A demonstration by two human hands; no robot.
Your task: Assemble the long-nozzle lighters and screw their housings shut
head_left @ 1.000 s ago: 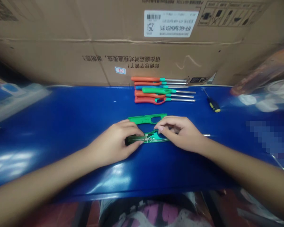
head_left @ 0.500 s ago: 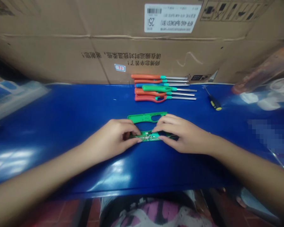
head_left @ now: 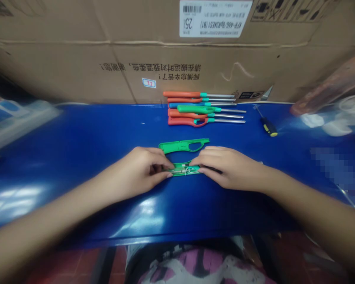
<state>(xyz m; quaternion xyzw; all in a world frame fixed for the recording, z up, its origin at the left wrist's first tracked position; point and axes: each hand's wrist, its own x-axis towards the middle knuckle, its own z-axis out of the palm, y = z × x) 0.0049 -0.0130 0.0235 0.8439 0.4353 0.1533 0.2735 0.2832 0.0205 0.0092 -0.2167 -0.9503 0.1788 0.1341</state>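
An opened green lighter body [head_left: 185, 170] with white parts inside lies on the blue table [head_left: 85, 146]. My left hand [head_left: 139, 171] pinches its left end with curled fingers. My right hand [head_left: 229, 165] covers its right end, fingers closed on it. A thin metal tube pokes out just past my right wrist. A separate green handle shell [head_left: 182, 145] lies flat just behind both hands, untouched.
Several finished long-nosed lighters [head_left: 201, 111], orange, blue and green, lie in a row at the back. A small yellow-black screwdriver [head_left: 266, 125] rests to their right. A big cardboard box [head_left: 142, 51] walls off the back. Blurred plastic bags [head_left: 331, 114] crowd the right side.
Both hands have closed in on the green lighter body, the right hand sliding left over its end. The body sits a little flatter between the fingers.
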